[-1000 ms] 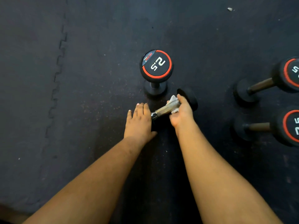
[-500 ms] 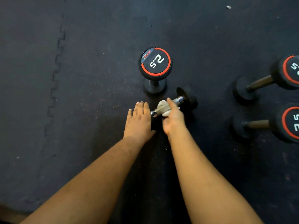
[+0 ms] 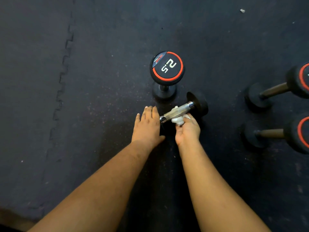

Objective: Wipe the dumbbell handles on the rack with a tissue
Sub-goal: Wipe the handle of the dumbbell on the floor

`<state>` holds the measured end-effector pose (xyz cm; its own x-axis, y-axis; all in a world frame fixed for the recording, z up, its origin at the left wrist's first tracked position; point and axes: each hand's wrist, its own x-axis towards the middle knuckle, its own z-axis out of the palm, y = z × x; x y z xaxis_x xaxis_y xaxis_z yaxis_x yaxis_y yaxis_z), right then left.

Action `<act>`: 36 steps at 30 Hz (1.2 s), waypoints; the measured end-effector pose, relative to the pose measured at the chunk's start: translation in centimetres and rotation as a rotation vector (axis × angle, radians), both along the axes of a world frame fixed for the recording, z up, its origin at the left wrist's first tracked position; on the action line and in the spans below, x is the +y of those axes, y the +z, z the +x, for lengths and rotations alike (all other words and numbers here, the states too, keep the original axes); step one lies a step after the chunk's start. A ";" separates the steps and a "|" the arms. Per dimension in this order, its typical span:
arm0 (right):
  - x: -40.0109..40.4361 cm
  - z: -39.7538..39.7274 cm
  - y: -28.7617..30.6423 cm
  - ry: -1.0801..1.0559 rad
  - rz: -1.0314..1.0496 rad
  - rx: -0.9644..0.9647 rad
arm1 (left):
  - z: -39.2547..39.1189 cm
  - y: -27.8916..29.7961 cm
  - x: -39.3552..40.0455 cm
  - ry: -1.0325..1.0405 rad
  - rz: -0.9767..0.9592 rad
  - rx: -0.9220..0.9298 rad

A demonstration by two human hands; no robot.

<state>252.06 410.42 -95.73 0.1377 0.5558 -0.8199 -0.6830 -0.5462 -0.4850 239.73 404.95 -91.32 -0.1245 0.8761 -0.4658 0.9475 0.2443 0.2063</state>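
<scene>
So the dumbbell being cleaned [image 3: 192, 108] lies on its side on the dark rubber floor [image 3: 100, 81], tilted so its far head points up and to the right. The handle [image 3: 177, 112] is knurled chrome, shiny at the collars and crosshatched in the middle. The far head [image 3: 199, 103] is a black rubbery disc; the near head is hidden under the left hand.

The left hand [image 3: 148, 125] lies flat on top of that near end, palm down, fingers straight and close together, thumb sticking out toward the right. It's pressing, not gripping. The right hand [image 3: 188, 131] is palm-up-ish, fingers curled round a crumpled white tissue [image 3: 179, 119], which sits bunched against the underside and near side of the handle around its middle. Both forearms come in from the bottom of the view.

Just behind it, another dumbbell [image 3: 166, 67] stands upright on one head, with a black round top, red ring and "2.5" in white. It's close to the lying one but not touching, as far as I can see. Over on the right, two more dumbbells, the upper one [image 3: 275, 90] and the lower one [image 3: 274, 133], rest on their sides with dull brownish handles and red-ringed heads cut off by the edge.

The floor is speckled matte matting with a jigsaw-style seam [image 3: 64, 67] running down the left. There's lots of bare mat left of the hands; the right side is tighter. A tiny pale scrap [image 3: 242, 10] lies at top right.
</scene>
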 end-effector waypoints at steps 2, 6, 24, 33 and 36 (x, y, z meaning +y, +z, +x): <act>-0.1 -1.2 0.4 -0.022 -0.013 0.031 | 0.0 -0.2 0.0 0.005 0.007 0.001; 0.8 -1.6 1.8 0.051 -0.086 0.062 | -0.2 -0.3 0.1 0.006 0.013 -0.002; 2.2 -1.5 1.7 0.041 -0.055 0.026 | -0.1 -0.1 0.1 0.004 0.014 -0.010; 1.8 -1.1 1.3 0.089 -0.057 0.064 | -0.2 -0.3 0.2 0.014 0.024 -0.023; 3.8 0.0 0.7 -0.088 -0.038 0.083 | -0.2 -0.4 0.2 0.019 0.023 -0.037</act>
<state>252.07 414.20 -95.05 0.1159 0.5130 -0.8505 -0.7660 -0.4989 -0.4053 239.55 405.18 -91.70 -0.1241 0.8843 -0.4502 0.9343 0.2569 0.2471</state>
